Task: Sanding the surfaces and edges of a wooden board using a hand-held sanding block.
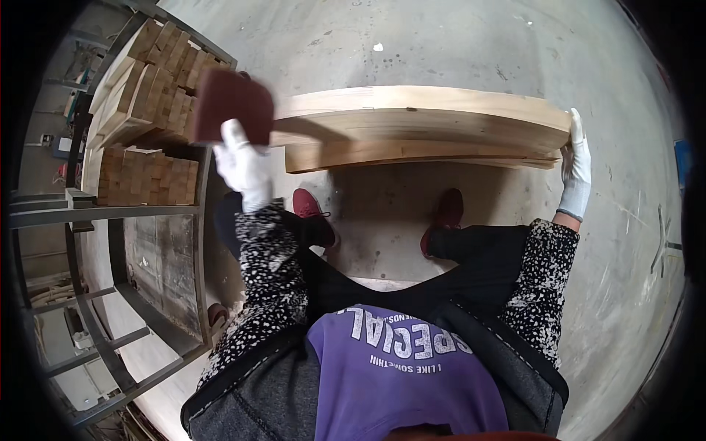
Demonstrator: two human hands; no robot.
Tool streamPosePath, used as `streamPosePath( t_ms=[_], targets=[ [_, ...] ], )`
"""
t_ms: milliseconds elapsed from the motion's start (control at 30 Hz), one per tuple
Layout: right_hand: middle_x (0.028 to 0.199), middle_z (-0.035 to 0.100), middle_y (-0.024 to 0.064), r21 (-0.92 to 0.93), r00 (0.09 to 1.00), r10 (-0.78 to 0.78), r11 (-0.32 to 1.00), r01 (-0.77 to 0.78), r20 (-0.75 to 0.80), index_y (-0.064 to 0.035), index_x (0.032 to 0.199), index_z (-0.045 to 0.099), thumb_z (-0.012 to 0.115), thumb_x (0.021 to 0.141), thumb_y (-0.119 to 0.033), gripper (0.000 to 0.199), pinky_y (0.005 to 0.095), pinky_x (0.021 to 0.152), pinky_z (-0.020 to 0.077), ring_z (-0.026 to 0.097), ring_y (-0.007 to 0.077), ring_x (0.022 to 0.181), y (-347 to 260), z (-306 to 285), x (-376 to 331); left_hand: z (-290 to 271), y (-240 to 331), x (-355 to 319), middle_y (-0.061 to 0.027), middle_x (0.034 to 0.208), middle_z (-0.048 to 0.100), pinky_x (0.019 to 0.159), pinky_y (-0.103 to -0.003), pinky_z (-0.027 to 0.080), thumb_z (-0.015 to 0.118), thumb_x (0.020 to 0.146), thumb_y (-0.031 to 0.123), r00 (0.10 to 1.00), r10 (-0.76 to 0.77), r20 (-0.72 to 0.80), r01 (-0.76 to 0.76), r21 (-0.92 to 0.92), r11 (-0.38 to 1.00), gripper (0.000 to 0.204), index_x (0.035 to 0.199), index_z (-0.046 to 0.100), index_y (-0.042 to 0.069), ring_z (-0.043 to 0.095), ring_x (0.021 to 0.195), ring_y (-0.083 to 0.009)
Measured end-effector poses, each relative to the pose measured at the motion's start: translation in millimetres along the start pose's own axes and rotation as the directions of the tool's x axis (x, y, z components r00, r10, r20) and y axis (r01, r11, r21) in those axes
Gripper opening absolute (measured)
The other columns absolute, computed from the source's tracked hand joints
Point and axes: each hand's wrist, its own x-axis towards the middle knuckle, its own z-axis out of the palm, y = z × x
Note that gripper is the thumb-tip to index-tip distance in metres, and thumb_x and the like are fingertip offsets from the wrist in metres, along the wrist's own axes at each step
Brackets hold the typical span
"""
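My left hand (243, 165), in a white glove, grips a flat, dark red-brown pad (234, 106) with rounded corners. Motion blurs the pad, and it sits by the left end of a long pale wooden board (426, 121). At the opposite end, my gloved right hand (577, 158) is closed round the board, its fingers against the end and the far edge. Just on the near side of that board, partly covered by it, lies another length of pale wood (353, 153). What supports the wood from below is hidden.
On the left, a metal rack (103, 215) holds stacked wooden blocks (151, 176), with more timber (165, 62) piled above. My feet in red shoes (309, 202) stand apart on the grey concrete floor (456, 44). Something blue (682, 163) shows at the far right rim.
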Motion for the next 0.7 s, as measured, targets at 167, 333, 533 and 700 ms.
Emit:
streamPosePath(
  t_ms=[167, 333, 533, 700],
  targets=[
    [0.138, 0.047, 0.0062, -0.035, 0.994, 0.036, 0.999, -0.04, -0.102, -0.0076, 0.139, 0.046, 0.065, 0.08, -0.064, 0.083, 0.0376, 0.107, 0.0301, 0.041, 0.0196, 0.128, 1.1, 2.5, -1.9, -35.1, -58.8, 77.3, -0.0172, 0.116, 0.062, 0.084, -0.036, 0.05, 0.057, 0.094, 0.038, 0.961, -0.179, -0.21, 0.098, -0.348, 0.932, 0.055, 0.12, 0.056, -0.01, 0.062, 0.097, -0.0247],
    [0.129, 0.054, 0.0081, -0.164, 0.977, -0.059, 0.986, 0.025, -0.205, -0.0026, 0.131, 0.054, 0.061, 0.08, -0.067, 0.082, 0.0338, 0.101, 0.0365, 0.048, 0.0177, 0.119, -4.7, 3.6, 1.7, -27.8, -81.5, 82.8, -0.0193, 0.119, 0.06, 0.088, -0.038, 0.049, 0.051, 0.096, 0.037, 0.937, -0.204, -0.283, 0.046, -0.48, 0.876, 0.053, 0.122, 0.054, -0.008, 0.061, 0.101, -0.0284],
    [0.125, 0.056, 0.0107, -0.199, 0.969, -0.068, 0.98, 0.02, -0.238, 0.0038, 0.127, 0.054, 0.057, 0.08, -0.072, 0.09, 0.0331, 0.101, 0.0366, 0.051, 0.019, 0.113, -9.5, 12.4, -4.3, 4.4, -108.6, 83.5, -0.0167, 0.11, 0.065, 0.086, -0.035, 0.047, 0.05, 0.097, 0.042, 0.988, -0.154, -0.006, 0.151, -0.155, 0.976, 0.055, 0.116, 0.059, -0.008, 0.061, 0.097, -0.0254],
    [0.118, 0.061, 0.0133, -0.322, 0.938, -0.084, 0.946, -0.03, -0.335, 0.0059, 0.121, 0.058, 0.055, 0.077, -0.077, 0.094, 0.0328, 0.098, 0.0383, 0.054, 0.0198, 0.108, -18.3, 19.2, -5.0, 21.9, -125.7, 83.2, -0.0122, 0.109, 0.065, 0.085, -0.032, 0.046, 0.053, 0.096, 0.042, 0.967, -0.105, 0.234, 0.196, -0.411, 0.89, 0.052, 0.114, 0.061, -0.007, 0.06, 0.094, -0.0183]
  ],
)
